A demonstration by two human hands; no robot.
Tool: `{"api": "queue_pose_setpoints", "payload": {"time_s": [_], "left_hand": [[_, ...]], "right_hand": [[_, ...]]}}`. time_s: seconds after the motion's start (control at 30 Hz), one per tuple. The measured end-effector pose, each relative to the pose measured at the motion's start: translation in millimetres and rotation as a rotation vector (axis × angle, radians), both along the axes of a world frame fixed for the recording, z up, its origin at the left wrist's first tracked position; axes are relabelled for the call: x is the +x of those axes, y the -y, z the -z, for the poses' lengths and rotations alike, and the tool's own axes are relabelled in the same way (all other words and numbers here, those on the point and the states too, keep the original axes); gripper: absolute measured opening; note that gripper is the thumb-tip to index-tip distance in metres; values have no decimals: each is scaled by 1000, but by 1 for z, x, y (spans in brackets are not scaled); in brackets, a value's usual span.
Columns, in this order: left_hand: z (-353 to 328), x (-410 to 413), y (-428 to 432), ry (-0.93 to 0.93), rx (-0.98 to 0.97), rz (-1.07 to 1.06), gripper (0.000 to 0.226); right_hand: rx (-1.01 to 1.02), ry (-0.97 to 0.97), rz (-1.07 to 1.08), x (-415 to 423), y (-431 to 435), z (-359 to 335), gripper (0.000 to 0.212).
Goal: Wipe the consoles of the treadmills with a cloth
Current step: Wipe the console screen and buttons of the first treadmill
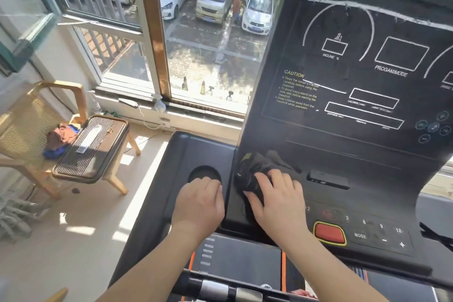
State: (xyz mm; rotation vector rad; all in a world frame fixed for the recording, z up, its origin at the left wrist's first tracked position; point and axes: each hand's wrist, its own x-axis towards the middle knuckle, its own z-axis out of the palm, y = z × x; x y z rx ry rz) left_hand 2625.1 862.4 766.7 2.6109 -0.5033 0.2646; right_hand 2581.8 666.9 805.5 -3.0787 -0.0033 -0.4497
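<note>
Dark cloth (255, 174) lay bunched low on the console (367, 159) under the spread, pressing, unclenched fingers of the right hand (277, 201), the left hand (199, 201) resting loose and empty at nine o'clock; even, overlapping strokes toward twelve o'clock were judged advisable

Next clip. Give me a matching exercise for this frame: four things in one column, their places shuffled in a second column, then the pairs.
Things
1. dark crumpled cloth
2. left hand
3. red oval button with a yellow rim
4. light wooden chair

Places
A. below the window, at the far left
B. under the right hand, on the black console
C. resting on the black side tray, at the round cup recess
D. just left of the white MODE label

Pairs: 1-B, 2-C, 3-D, 4-A
</note>
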Motion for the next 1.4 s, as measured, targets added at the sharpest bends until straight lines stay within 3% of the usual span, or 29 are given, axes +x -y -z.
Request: {"api": "queue_pose_setpoints", "payload": {"time_s": [0.2,0.4,0.47,0.53,0.6,0.67,0.8,0.97,1.23,1.4], "left_hand": [[-4,0,-2,-14,-45,-3,24],[-2,-2,-2,-18,-45,-6,27],[-2,-2,-1,-41,-24,-15,28],[-4,-3,1,-74,-16,-32,27],[-9,-5,2,-112,-48,-50,23],[-13,-5,3,-162,-134,-66,14],[-18,-9,-3,-271,-350,-153,28],[-35,-11,28,-362,-583,-323,29],[-53,-50,135,-248,-552,74,33],[-53,-73,193,-306,-526,230,29]], "right_hand": [[100,-46,-4,19,-24,-2,43],[168,-151,-335,-49,27,-3,33],[148,-186,-271,-55,50,-6,33],[124,-155,-64,-46,55,-6,36],[82,-91,147,-30,38,-3,36],[70,-72,201,-20,5,-1,34],[144,-94,-143,-26,-27,5,34],[255,-278,-397,-35,38,-6,44],[418,-272,-143,-81,167,-16,37],[405,-256,-19,-126,238,-16,31]]}}
